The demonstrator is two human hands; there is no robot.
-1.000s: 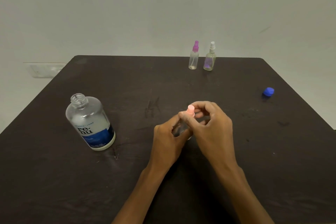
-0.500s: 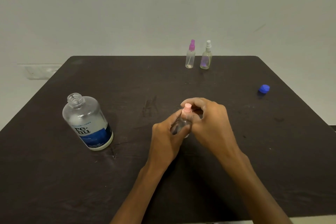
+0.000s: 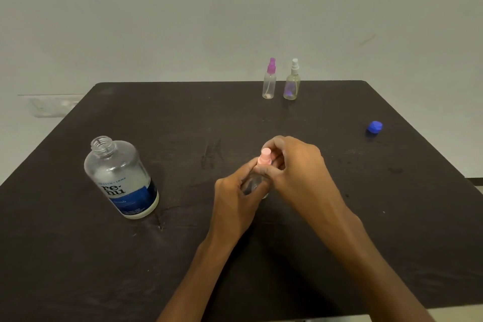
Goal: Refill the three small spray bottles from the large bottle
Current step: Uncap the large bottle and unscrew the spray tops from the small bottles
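Note:
At the table's middle stands a small clear spray bottle (image 3: 257, 180) with a pink spray top (image 3: 265, 156). My left hand (image 3: 235, 198) grips its body from the left. My right hand (image 3: 295, 167) pinches the pink top with thumb and fingers. The large clear bottle (image 3: 121, 178) with a blue label stands uncapped to the left, apart from both hands. Two more small spray bottles stand at the far edge: one with a purple top (image 3: 269, 81), one with a white top (image 3: 292, 82).
A blue cap (image 3: 374, 127) lies alone on the right side of the dark table (image 3: 78, 256). A pale wall rises behind the table's far edge. The table's near edge shows at the bottom right.
The pink spray top has come down onto the small bottle's neck, with my right hand's fingers turning around it. My left hand keeps its hold on the bottle's body.

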